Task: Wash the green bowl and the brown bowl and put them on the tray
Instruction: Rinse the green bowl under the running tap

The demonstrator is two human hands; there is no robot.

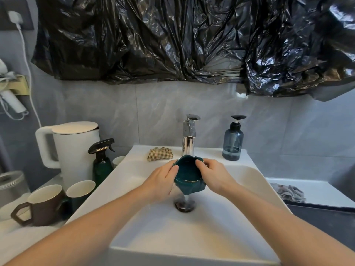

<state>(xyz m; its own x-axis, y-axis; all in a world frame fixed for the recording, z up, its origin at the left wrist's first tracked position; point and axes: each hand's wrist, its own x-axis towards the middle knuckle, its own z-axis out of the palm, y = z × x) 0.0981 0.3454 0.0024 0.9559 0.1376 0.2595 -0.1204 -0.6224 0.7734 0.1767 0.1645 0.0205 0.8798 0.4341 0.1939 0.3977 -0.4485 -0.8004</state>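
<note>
Both hands held the green bowl (189, 176) over the white sink (192, 239), just below the chrome faucet (189, 137) and above the dark drain (184, 205). The bowl was tilted, its opening turned toward the camera, and a thin stream of water ran off its lower edge down to the drain. The left hand (162, 180) gripped the bowl's left side, thumb lying across the rim and fingers curled behind it. The right hand (213, 174) gripped the right side, its fingers hooked over the upper rim. So each hand's grip was clamped on the bowl.

A crumpled checked cloth (159, 153) lay on the sink's back ledge, left of the faucet. A blue-tinted pump bottle (232, 141) stood on the ledge to the faucet's right.

On the desk left of the sink stood a white electric kettle (71, 148), a dark green spray bottle (101, 160) just in front of it, a brown mug (41, 205) and a green cup (80, 193) beside that mug. Another pale cup (118, 161) showed partly behind the spray bottle.

To the right of the sink a grey rag (290, 192) lay on a white tray (326, 191). Crinkled black plastic sheeting (182, 35) hung across the wall above the grey tiles.
</note>
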